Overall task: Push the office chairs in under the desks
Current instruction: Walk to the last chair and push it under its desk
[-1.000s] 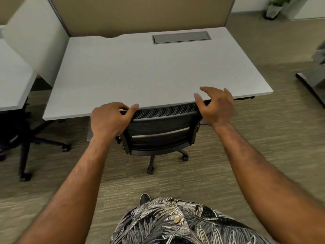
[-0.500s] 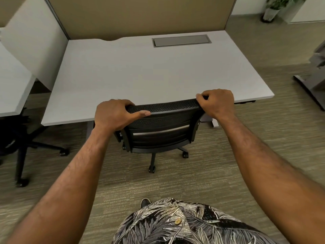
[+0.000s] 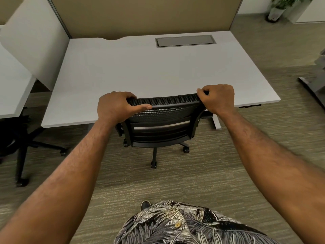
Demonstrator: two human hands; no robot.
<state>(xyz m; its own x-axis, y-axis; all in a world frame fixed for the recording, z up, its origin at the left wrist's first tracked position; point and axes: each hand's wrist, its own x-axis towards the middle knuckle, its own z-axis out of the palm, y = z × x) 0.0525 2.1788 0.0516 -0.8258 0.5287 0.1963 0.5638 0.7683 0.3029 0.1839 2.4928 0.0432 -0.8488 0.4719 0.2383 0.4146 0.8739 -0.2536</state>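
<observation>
Chair back sits at the desk edge. Left hand and right hand both grip its top rim.

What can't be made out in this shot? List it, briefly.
Head view only:
- Seat of the chair: hidden by its backrest and the desk.
- Fingertips of the left hand and right hand: curled over the backrest's far side.
- Second chair: cut off by the left edge, dark.
- Plant: cropped by the top edge.
</observation>
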